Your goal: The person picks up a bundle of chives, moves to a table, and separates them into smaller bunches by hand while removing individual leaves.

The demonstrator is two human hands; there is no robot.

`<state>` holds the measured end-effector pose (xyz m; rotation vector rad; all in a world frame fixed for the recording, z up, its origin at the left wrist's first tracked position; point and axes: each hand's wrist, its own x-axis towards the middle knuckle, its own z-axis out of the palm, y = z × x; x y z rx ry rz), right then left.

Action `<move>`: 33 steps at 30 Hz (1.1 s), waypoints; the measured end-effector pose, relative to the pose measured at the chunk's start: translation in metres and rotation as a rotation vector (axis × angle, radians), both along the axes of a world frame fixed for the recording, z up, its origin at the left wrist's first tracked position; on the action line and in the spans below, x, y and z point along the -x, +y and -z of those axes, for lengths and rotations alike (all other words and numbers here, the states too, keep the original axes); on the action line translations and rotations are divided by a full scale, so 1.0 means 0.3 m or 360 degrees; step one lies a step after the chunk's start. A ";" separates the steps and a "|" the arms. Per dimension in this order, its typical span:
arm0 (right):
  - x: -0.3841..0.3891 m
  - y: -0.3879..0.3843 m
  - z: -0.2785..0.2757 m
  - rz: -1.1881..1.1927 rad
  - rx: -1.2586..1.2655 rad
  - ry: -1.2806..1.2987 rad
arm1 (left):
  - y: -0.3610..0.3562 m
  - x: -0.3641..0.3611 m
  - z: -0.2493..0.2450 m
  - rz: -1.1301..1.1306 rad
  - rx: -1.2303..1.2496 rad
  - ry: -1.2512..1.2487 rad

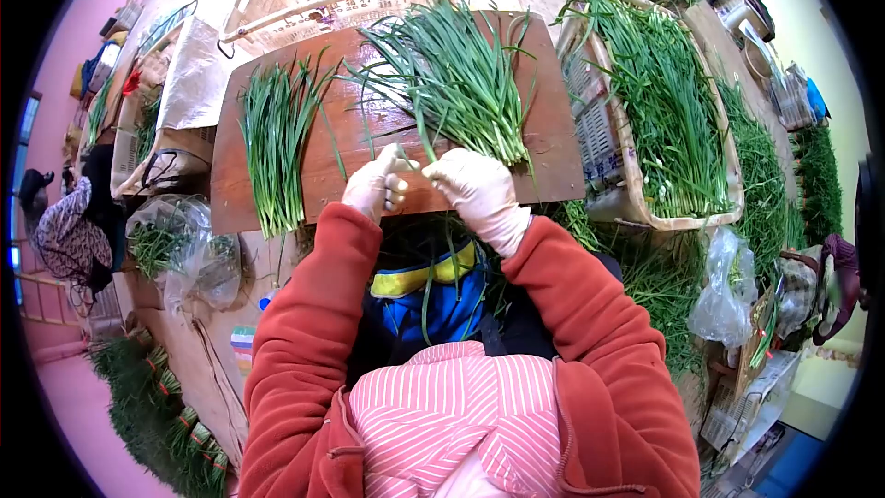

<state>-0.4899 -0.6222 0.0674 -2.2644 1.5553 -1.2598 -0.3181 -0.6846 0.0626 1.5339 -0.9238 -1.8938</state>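
A brown board (346, 134) lies in front of me with garlic chives on it. The larger pile of chives (461, 83) spreads over its right half, stalk ends toward me. A smaller, neater bunch of chives (277, 143) lies at the left, its ends reaching past the near edge. My right hand (479, 195), in a whitish glove, pinches a few chive stalks just left of the larger pile. Close beside it, my gloved left hand (375, 186) has curled fingers, thumb and forefinger toward the right fingertips. Whatever it may pinch is too small to make out.
A crate (737, 194) heaped with chives stands right of the board. Another crate (341, 5) is behind it. Clear plastic bags (198, 254) flank me, with loose greens on the floor at the right. Tied bundles (171, 397) lie lower left. Other people sit at both sides.
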 end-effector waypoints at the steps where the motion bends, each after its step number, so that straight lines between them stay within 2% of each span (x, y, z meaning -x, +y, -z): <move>1: -0.025 0.008 -0.002 -0.0007 -0.0056 0.0130 | -0.005 0.006 -0.001 0.0151 -0.0275 0.0087; 2: -0.043 0.009 -0.003 -0.0124 0.0082 0.0216 | -0.016 -0.003 0.030 0.0310 -0.0355 0.0357; 3: -0.065 0.020 -0.011 -0.0255 0.0053 0.0077 | -0.009 0.035 0.062 0.0270 -0.0271 0.0554; 5: -0.082 0.050 -0.007 -0.0318 0.0097 0.0233 | 0.002 0.036 0.043 0.0330 -0.0318 0.0554; 7: -0.098 0.070 -0.012 -0.0352 0.0109 0.0223 | 0.001 0.022 0.051 0.0333 -0.0236 0.0534; 9: -0.113 0.097 -0.021 -0.0500 -0.0473 0.0542 | -0.012 -0.009 0.046 0.0280 -0.0109 0.0304; 10: -0.105 0.119 -0.005 -0.0639 -0.0581 0.0426 | -0.013 -0.014 0.042 0.0213 -0.0103 0.0269; 11: -0.098 0.134 0.003 -0.0795 -0.1124 0.0583 | -0.017 -0.023 0.043 0.0124 -0.0137 0.0468; 13: -0.068 0.142 0.003 -0.1007 -0.1843 0.0841 | -0.035 -0.051 0.075 -0.0193 -0.0176 0.0529; 14: -0.044 0.135 -0.049 -0.0844 -0.1857 0.0881 | -0.040 -0.063 0.064 -0.0352 -0.0154 0.0651; 15: -0.014 0.101 -0.079 -0.0704 -0.1668 0.0804 | -0.052 -0.071 0.032 -0.0489 -0.0182 0.0768; 16: 0.030 0.088 -0.080 -0.0319 -0.1065 0.0491 | -0.048 -0.077 -0.005 -0.0580 -0.0058 0.0936; 18: 0.121 0.018 -0.082 0.0372 -0.0277 0.0277 | -0.044 -0.089 -0.056 -0.0628 0.0261 0.1273; 19: 0.178 -0.012 -0.085 0.0614 -0.0261 0.0239 | -0.051 -0.100 -0.062 -0.0576 0.0452 0.1439; 20: 0.221 -0.034 -0.094 0.0821 -0.0366 0.0332 | -0.067 -0.117 -0.036 -0.0327 0.0518 0.1827; 21: 0.263 -0.053 -0.081 0.0970 -0.0624 0.0365 | -0.059 -0.104 -0.044 -0.0319 0.0517 0.1834; 24: 0.296 -0.091 -0.067 0.0969 -0.1244 0.0390 | -0.010 -0.051 -0.061 -0.0333 0.0149 0.1557; 28: 0.269 -0.089 -0.043 0.0951 -0.1241 0.0325 | 0.017 0.002 -0.026 -0.0170 -0.0101 0.1380; 31: 0.262 -0.074 -0.040 0.0947 -0.1006 0.0260 | 0.022 0.014 -0.018 -0.0135 -0.0163 0.1224; 33: 0.258 -0.067 -0.057 0.0913 -0.1019 0.0015 | 0.024 0.012 -0.016 -0.0118 -0.0168 0.1201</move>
